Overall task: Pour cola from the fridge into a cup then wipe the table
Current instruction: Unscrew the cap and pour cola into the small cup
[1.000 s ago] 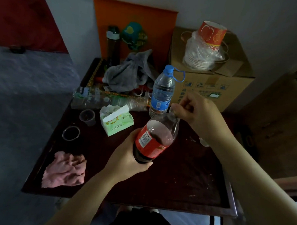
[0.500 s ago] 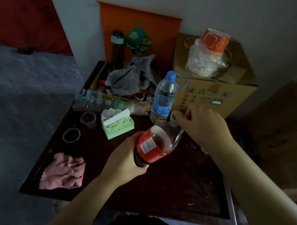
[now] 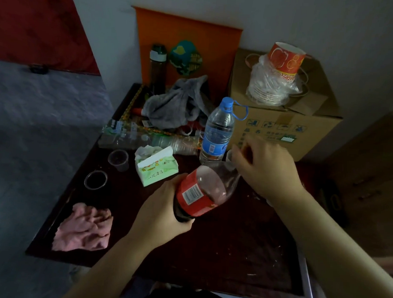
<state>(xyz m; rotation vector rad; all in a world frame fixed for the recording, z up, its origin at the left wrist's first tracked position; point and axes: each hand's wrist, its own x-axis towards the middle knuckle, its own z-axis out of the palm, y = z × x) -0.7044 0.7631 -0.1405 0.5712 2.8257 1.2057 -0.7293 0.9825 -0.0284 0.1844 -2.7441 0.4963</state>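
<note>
The cola bottle, with a red label and some dark cola in it, is tilted over the dark table, its neck pointing away to the right. My left hand grips its lower body. My right hand is closed around the top of the neck, fingers pinched on the cap, which is mostly hidden. Two small clear plastic cups stand at the left: one near the tissue pack, another closer to the edge. A crumpled pink cloth lies at the near left corner.
A green tissue pack and a blue-capped water bottle stand just beyond the cola bottle. Behind them are a grey rag, a dark flask and clutter. A cardboard box carries stacked paper cups.
The cola bottle has tipped a little flatter and turned in my left hand. My right hand stays at the neck, its fingers working at the cap. The view has shifted slightly.
</note>
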